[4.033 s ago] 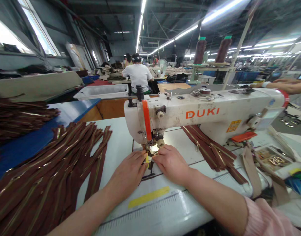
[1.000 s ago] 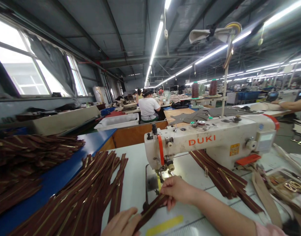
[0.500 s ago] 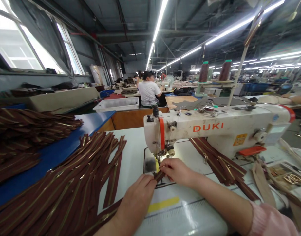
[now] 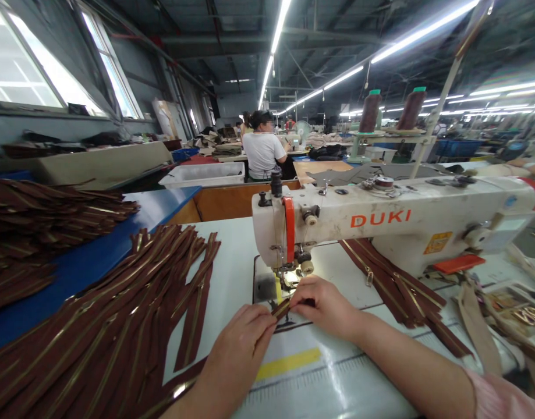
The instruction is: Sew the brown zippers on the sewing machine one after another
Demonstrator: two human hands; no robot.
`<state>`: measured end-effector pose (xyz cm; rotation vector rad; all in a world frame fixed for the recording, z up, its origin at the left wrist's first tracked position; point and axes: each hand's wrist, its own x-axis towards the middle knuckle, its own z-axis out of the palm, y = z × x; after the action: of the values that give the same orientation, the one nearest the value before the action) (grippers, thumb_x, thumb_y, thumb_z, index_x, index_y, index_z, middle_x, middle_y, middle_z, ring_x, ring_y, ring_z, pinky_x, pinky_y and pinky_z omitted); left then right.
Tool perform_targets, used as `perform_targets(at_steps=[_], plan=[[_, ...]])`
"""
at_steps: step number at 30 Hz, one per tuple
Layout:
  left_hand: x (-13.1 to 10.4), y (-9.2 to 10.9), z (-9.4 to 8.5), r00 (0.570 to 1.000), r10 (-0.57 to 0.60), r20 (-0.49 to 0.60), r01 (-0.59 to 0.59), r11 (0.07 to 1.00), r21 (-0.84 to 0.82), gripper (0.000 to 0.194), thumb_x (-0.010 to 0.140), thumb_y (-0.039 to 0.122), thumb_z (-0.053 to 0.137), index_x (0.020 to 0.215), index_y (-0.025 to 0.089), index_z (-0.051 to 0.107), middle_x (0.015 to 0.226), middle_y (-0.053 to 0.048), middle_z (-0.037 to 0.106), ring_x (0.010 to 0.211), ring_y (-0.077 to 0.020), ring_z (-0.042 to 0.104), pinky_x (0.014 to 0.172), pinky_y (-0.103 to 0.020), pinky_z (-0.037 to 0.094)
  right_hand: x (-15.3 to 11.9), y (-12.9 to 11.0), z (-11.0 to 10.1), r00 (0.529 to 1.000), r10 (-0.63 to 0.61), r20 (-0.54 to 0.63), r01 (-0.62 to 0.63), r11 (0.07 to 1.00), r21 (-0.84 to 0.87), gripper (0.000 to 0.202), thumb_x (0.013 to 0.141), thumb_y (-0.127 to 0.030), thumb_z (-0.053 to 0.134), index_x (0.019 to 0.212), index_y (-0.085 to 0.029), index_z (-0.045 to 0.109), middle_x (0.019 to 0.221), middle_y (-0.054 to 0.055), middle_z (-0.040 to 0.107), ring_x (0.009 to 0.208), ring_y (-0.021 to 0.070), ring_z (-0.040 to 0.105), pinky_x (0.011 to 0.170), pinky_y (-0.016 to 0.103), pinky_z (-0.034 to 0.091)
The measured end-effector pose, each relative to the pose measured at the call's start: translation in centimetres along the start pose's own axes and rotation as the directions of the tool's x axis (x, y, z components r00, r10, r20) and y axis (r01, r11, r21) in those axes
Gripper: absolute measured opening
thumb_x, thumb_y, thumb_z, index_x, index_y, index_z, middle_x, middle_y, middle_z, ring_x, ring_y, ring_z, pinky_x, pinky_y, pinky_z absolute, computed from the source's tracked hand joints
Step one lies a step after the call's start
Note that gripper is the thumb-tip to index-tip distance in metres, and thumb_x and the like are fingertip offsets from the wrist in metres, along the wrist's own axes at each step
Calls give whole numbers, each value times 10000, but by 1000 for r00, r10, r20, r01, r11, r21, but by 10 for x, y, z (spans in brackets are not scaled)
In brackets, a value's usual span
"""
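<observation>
Between my two hands a brown zipper (image 4: 280, 310) with a gold-coloured tooth line is stretched just in front of the sewing machine (image 4: 332, 212). My left hand (image 4: 241, 352) pinches it on the near left side, and its tail seems to run back under my wrist. My right hand (image 4: 323, 305) pinches the far end with thumb and fingertips, close to the lit presser foot (image 4: 290, 279). Fingers partly cover that end, so I cannot tell whether it touches the foot.
Brown zippers (image 4: 119, 314) lie heaped on the left, with another pile on the blue table (image 4: 88, 250). More zippers (image 4: 393, 285) lie under the machine arm. A tray of metal parts (image 4: 524, 308) stands right. A person in white (image 4: 262, 152) sits ahead.
My right hand has shifted slightly right, showing more of the zipper and the presser foot. The view has turned a little; both hands still pinch the zipper.
</observation>
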<state>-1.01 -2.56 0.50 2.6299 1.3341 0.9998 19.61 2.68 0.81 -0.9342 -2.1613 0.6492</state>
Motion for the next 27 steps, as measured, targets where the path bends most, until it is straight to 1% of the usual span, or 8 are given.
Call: perform_targets(at_steps=[6, 10, 14, 18, 23, 27], plan=[[-1, 4, -3, 1000, -13, -7, 13, 999, -35, 261, 903, 138, 408, 891, 211, 659, 882, -34, 661, 829, -171, 636, 742, -281, 551, -1, 1, 0, 999, -7, 38, 9, 998, -58, 139, 829, -92, 610, 761, -179, 695, 737, 10, 623, 747, 136, 558, 710, 233, 416], [-1, 3, -3, 999, -41, 1, 41, 997, -66, 267, 901, 128, 411, 940, 211, 662, 885, -32, 659, 834, -161, 636, 758, -264, 546, -1, -3, 2, 999, 42, 33, -38, 992, -124, 141, 826, -83, 593, 768, -173, 684, 759, 14, 613, 772, 144, 552, 714, 240, 402], [-2, -1, -2, 999, -44, 28, 45, 997, -65, 286, 898, 123, 419, 1016, 217, 662, 893, -31, 650, 836, -165, 627, 760, -278, 547, 0, -7, 5, 996, 90, 14, -87, 981, -176, 137, 808, -83, 587, 723, -168, 653, 726, 3, 578, 746, 138, 532, 684, 236, 379], [-4, 0, -1, 998, -30, 62, 31, 999, -21, 314, 881, 96, 420, 1047, 210, 660, 890, -37, 639, 834, -178, 616, 751, -300, 554, -1, -9, 7, 993, 119, 3, -116, 972, -204, 125, 797, -94, 583, 712, -170, 635, 706, -3, 561, 742, 137, 521, 669, 234, 364], [-5, 1, 2, 993, 17, 115, -27, 996, 88, 351, 849, 29, 408, 1049, 193, 647, 892, -42, 623, 827, -192, 598, 762, -341, 562, -1, -10, 7, 991, 133, 4, -128, 963, -239, 111, 802, -121, 579, 723, -175, 635, 715, 4, 565, 754, 146, 521, 667, 242, 362], [-7, 1, 5, 986, 23, 167, -52, 983, 176, 407, 844, -7, 382, 1122, 178, 615, 918, -51, 608, 843, -203, 585, 774, -384, 561, -1, -11, 8, 990, 141, 3, -135, 954, -269, 109, 812, -138, 571, 740, -177, 644, 741, 14, 578, 782, 156, 528, 677, 249, 368]])
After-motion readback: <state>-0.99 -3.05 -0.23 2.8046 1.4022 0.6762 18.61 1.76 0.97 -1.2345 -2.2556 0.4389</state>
